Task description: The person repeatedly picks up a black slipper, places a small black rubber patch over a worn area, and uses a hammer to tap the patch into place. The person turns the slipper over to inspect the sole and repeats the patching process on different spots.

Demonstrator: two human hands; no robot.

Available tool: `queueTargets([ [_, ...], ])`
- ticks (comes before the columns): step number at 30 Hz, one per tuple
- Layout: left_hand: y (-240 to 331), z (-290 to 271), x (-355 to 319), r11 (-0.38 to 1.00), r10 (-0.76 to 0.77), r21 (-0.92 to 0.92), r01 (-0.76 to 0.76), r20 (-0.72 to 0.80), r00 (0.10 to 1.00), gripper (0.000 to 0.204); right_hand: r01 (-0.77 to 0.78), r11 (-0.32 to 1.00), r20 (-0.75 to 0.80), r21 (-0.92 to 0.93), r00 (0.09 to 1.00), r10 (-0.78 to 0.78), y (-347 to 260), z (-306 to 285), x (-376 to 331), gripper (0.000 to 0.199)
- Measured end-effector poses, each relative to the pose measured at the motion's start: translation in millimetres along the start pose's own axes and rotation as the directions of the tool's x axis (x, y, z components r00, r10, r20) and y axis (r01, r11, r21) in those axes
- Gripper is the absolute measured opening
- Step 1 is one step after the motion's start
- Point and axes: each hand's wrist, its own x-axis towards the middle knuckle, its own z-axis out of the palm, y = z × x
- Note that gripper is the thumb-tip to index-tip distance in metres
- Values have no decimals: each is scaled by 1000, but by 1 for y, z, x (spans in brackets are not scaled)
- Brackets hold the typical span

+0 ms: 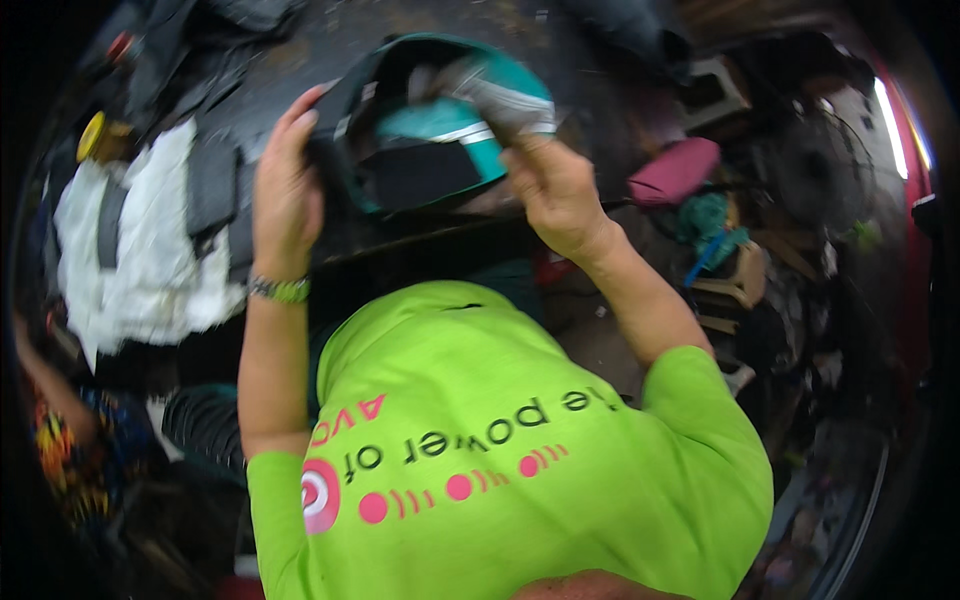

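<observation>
Head view, quick: what's the right hand [560, 195] got?

A hammer-like tool [505, 105]. Fingers are curled tight round the grip, no gap. Its far end is motion-blurred, so I can't swear to the type.

Where's the tool sitting?

Over the right side of the teal and black piece [420, 123], a rounded shape with a raised rim. Can't tell whether they touch.

And that piece?

On the dark table [290, 50], between the two hands, just ahead of the person. White stripe [470, 133] across the teal, flat black patch [425, 175] at the near side.

Left hand [285, 190]?

Raised just beside the piece's left edge, fingers mostly straight and pointing up and away. Nothing visible in its grasp; contact with the rim, can't tell. Watch [280, 289] on that wrist, greenish band.

Surroundings?

White sheet material [150, 250] at left with dark grey pads [212, 185] on it, a yellow round item [92, 137] behind. On the right, a pink rounded thing [675, 172] and a crumpled green cloth [705, 225] near it.

People?

The wearer, bright green printed shirt [500, 420]. Lower left, someone else's forearm [60, 395] over patterned fabric [70, 450].
</observation>
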Motion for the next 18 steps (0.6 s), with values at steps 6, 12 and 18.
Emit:
queueTargets([
  [6,4,8,-3,999,-7,-32,8,31,999,34,-21,969,37,244,999,12,-14,9,-6,47],
  [12,-5,4,2,993,6,-120,1,57,998,33,-197,975,315,-99,923,219,-21,16,-10,44],
  [18,-13,0,6,990,20,-142,-19,9,1000,28,-144,971,364,-192,908,206,-13,19,-2,43],
])
